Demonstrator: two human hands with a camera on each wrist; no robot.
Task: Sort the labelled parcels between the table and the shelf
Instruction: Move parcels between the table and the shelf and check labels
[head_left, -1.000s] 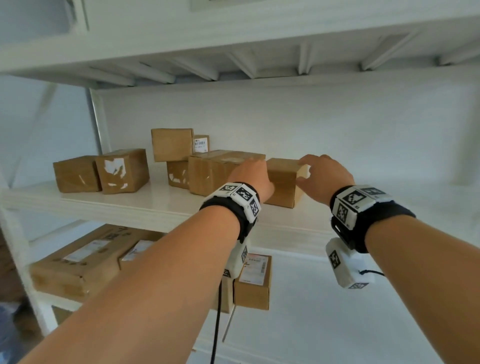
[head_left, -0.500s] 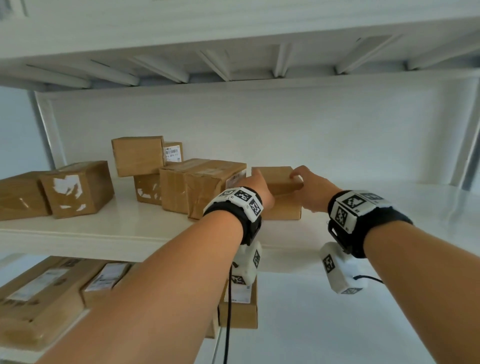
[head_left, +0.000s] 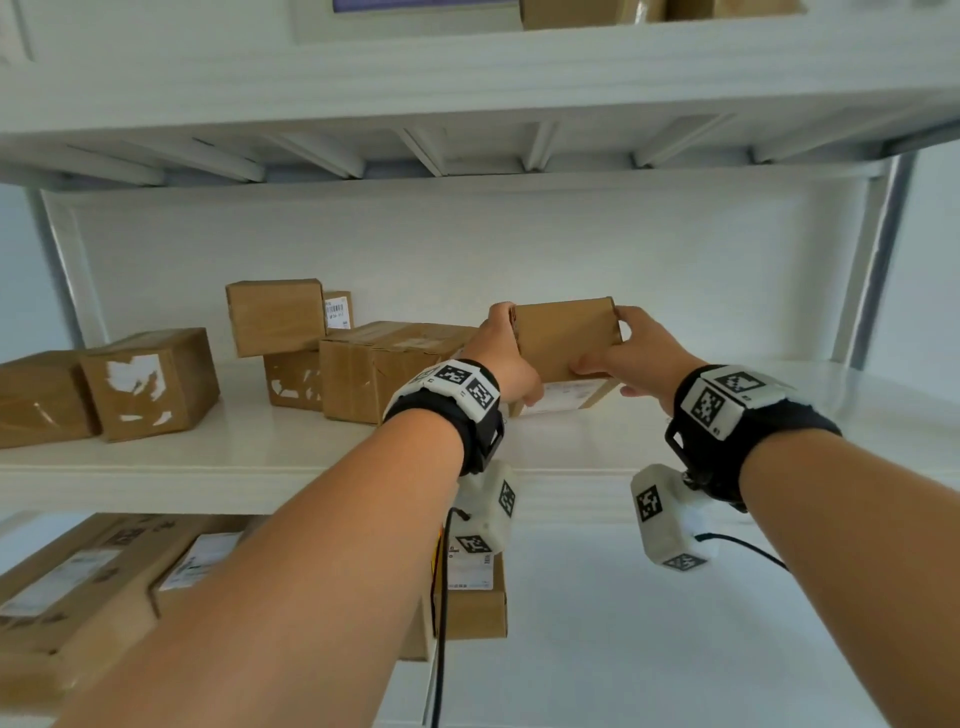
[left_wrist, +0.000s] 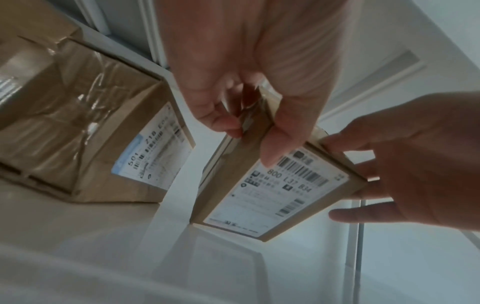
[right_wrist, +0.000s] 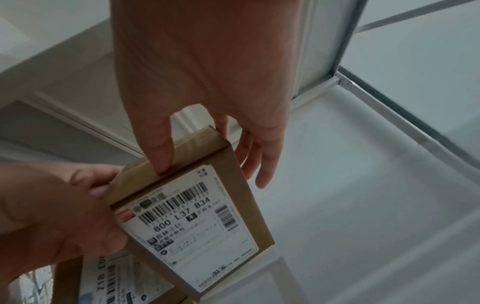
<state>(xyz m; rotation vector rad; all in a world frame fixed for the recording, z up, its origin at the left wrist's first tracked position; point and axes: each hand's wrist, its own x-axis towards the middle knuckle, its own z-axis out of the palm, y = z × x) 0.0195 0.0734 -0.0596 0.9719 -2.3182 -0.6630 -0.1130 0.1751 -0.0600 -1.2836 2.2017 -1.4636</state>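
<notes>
A small flat brown parcel (head_left: 566, 335) is held between both hands above the middle shelf board (head_left: 249, 457). It is tilted, its plain face towards me. Its white label reading "800 L37 B34" faces downward (left_wrist: 275, 191) (right_wrist: 189, 224). My left hand (head_left: 511, 364) (left_wrist: 249, 98) grips the parcel's left end, thumb and fingers curled over its edge. My right hand (head_left: 623, 358) (right_wrist: 207, 86) grips the right end, thumb on the taped edge and fingers behind. Whether the lower edge touches the shelf I cannot tell.
Just left of the held parcel stands a taped parcel (head_left: 395, 369) (left_wrist: 98, 131) labelled "501 Z18". Several more brown boxes (head_left: 150, 382) stand further left on the board. The lower shelf holds long flat parcels (head_left: 78, 587). A steel upright (head_left: 867, 270) closes the right end.
Both hands have raised and tipped the small parcel up off the shelf, so its label faces down. My view has tilted upward.
</notes>
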